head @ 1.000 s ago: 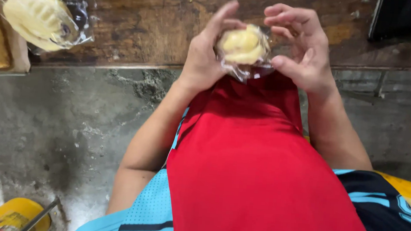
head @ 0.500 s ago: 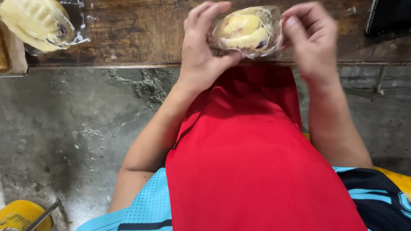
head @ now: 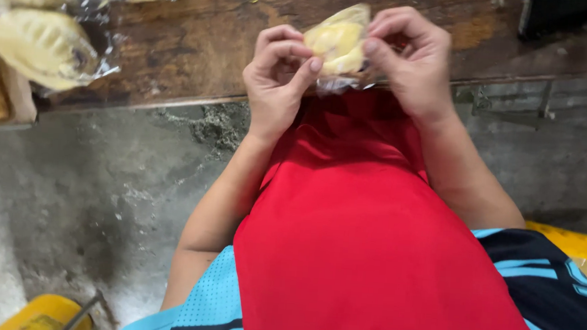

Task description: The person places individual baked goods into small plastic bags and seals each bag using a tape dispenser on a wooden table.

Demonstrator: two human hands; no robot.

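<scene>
Head view shows left hand [head: 277, 74] and right hand [head: 411, 63] both pinched shut on a wrapped pastry [head: 339, 41] held above the table edge [head: 174, 98]; advise keeping fingertips on the film, not squeezing the pastry.

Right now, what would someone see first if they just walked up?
First, the pale yellow pastry in clear plastic wrap, pinched between the left hand and right hand at top centre. Then the bright red shirt below, and more wrapped pastries on the brown wooden table, top left.
</scene>
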